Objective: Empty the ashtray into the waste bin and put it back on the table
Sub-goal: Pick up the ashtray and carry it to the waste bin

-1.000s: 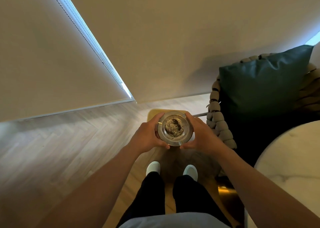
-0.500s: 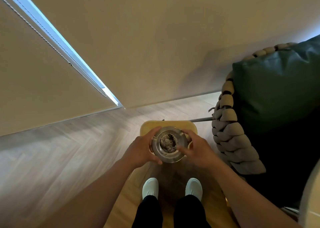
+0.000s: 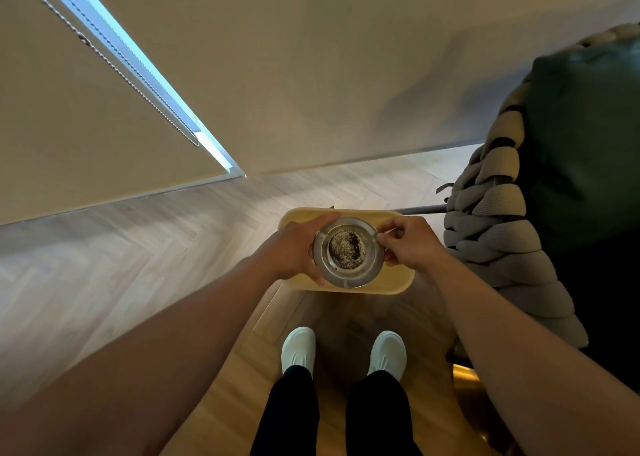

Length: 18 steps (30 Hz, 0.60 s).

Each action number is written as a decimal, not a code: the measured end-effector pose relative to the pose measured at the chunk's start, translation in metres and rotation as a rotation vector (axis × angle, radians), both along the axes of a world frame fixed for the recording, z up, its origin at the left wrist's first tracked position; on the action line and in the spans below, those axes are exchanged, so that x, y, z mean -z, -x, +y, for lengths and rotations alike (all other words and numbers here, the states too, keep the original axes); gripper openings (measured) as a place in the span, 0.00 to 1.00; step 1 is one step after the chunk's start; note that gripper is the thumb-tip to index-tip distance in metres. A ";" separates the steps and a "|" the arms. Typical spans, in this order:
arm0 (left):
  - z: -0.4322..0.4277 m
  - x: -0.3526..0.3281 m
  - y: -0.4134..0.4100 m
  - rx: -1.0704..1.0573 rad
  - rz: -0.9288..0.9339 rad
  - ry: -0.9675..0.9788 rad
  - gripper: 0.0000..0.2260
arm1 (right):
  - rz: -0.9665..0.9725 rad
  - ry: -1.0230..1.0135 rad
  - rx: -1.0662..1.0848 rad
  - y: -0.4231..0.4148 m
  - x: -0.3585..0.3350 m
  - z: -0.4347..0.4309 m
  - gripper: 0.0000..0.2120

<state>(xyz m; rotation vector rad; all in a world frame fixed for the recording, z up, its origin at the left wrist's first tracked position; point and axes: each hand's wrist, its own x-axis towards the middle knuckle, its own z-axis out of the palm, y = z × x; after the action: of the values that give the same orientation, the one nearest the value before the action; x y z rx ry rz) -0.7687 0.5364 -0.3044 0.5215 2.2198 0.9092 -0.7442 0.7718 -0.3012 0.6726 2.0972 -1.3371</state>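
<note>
A round metal ashtray (image 3: 360, 272) filled with grey-brown ash is held level right over a yellow waste bin (image 3: 391, 280) with a rounded rim, standing on the wooden floor. My left hand (image 3: 294, 247) cups the ashtray's left side from below. My right hand (image 3: 410, 244) pinches its right rim with the fingertips. The ashtray and both hands hide the bin's opening. The table is out of view.
A woven rope chair (image 3: 502, 234) with a dark green cushion (image 3: 585, 137) stands close on the right. A beige wall and a window blind (image 3: 86, 116) rise ahead. My white shoes (image 3: 299, 348) stand just short of the bin on herringbone flooring.
I have stepped closer and the ashtray now hangs lower, right over the bin. My right hand shifted from cupping the side to pinching the rim. The marble table left the view.
</note>
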 end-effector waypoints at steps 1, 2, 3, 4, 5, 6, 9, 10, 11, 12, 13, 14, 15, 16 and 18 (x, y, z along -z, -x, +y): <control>-0.001 0.002 0.000 0.009 -0.003 0.008 0.51 | -0.010 0.005 -0.014 0.001 0.001 -0.001 0.04; -0.001 0.003 0.001 0.019 -0.004 0.015 0.51 | -0.021 0.006 -0.029 0.001 0.002 -0.001 0.03; -0.002 0.006 0.001 0.024 -0.003 0.019 0.51 | -0.034 0.008 -0.043 0.002 0.003 -0.002 0.02; -0.003 0.008 0.001 0.023 -0.002 0.023 0.50 | -0.044 0.008 -0.056 0.003 0.004 -0.003 0.02; -0.004 0.010 0.001 0.013 -0.002 0.031 0.51 | -0.052 0.008 -0.063 0.003 0.004 -0.003 0.03; -0.005 0.012 0.001 -0.003 -0.007 0.046 0.52 | -0.059 0.008 -0.063 0.004 0.005 -0.004 0.04; -0.008 0.016 -0.002 -0.051 -0.002 0.111 0.55 | -0.076 0.010 -0.031 0.003 0.006 -0.004 0.03; -0.009 0.016 -0.002 -0.059 0.010 0.129 0.55 | -0.080 0.008 -0.018 0.003 0.006 -0.003 0.02; -0.011 0.016 -0.003 -0.057 0.032 0.139 0.55 | -0.084 0.009 -0.006 0.002 0.006 -0.002 0.02; -0.012 0.015 -0.003 -0.043 0.069 0.140 0.54 | -0.090 0.015 0.008 0.001 0.007 -0.001 0.03; -0.015 0.015 -0.003 -0.022 0.118 0.136 0.52 | -0.095 0.027 0.023 0.001 0.007 0.001 0.05; -0.017 0.014 -0.003 -0.001 0.169 0.135 0.50 | -0.101 0.046 0.040 0.000 0.008 0.003 0.06; -0.020 0.014 -0.003 0.015 0.211 0.144 0.49 | -0.108 0.069 0.057 -0.002 0.008 0.005 0.07; -0.022 0.014 -0.003 0.027 0.241 0.164 0.49 | -0.113 0.093 0.074 -0.003 0.009 0.007 0.06; -0.024 0.015 -0.003 0.050 0.276 0.210 0.50 | -0.123 0.129 0.104 -0.005 0.012 0.011 0.04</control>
<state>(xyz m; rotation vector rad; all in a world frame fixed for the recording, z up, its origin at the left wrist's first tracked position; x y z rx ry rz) -0.7656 0.5121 -0.3194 0.6305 2.5018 0.5969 -0.7391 0.7830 -0.3127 0.7966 1.8837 -1.4357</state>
